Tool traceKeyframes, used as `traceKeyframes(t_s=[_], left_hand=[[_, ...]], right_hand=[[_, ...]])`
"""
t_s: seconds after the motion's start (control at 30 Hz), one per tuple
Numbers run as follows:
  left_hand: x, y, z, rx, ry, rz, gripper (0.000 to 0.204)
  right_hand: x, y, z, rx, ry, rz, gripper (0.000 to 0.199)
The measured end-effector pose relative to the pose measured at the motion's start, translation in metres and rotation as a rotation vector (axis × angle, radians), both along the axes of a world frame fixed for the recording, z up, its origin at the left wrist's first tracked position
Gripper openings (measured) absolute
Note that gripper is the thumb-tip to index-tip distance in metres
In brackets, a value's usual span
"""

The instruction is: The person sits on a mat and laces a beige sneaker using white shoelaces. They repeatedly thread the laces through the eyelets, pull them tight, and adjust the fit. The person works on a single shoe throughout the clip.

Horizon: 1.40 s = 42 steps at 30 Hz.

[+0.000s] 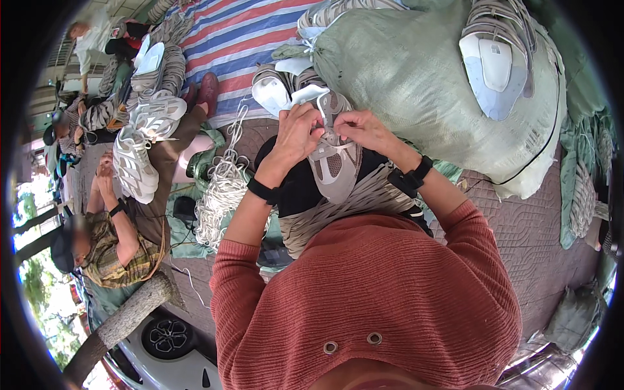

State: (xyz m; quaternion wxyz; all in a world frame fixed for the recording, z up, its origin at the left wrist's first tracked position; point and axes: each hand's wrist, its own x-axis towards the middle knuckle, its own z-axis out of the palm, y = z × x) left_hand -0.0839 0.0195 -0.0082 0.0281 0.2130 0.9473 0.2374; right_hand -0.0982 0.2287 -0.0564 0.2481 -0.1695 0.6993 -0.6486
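A grey-beige sneaker (336, 174) rests over my lap, its toe pointing toward me. My left hand (298, 135) is at the left side of the shoe's opening, thumb and fingers pinched together on a shoelace. From the other side my right hand (369, 132) pinches at the lacing too, its fingertips close to the left ones. A pale stretch of shoelace (337, 145) crosses the top of the shoe. The lace ends between my fingers are too small to make out clearly.
A heap of white laces (227, 195) lies to my left. More shoes with white insoles (272, 94) sit just beyond. At right bulges a large green sack (416, 78) with shoe uppers (497, 62) on it. Left, a co-worker (114, 250) sits near stacked sneakers (135, 166).
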Motion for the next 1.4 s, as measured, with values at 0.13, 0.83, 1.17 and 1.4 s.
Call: traceKeyframes(t_s=[0.13, 0.83, 1.17, 1.4], left_hand=[[0.002, 0.001, -0.002, 0.094, 0.011, -0.046, 0.024], [-0.024, -0.106, 0.040, -0.398, 0.594, 0.083, 0.006], [0.038, -0.479, 0.273, -0.803, 0.902, 1.031, 0.035], [0.013, -0.432, 0.229, -0.066, 0.807, 1.108, 0.037]], right_hand=[[-0.003, -0.001, -0.002, -0.090, -0.172, -0.050, 0.017], [-0.046, 0.005, 0.036, 0.403, 0.687, 0.302, 0.021], [-0.041, 0.001, 0.042, 0.457, 0.710, 0.318, 0.015], [-0.037, 0.001, 0.043, 0.469, 0.769, 0.232, 0.017]])
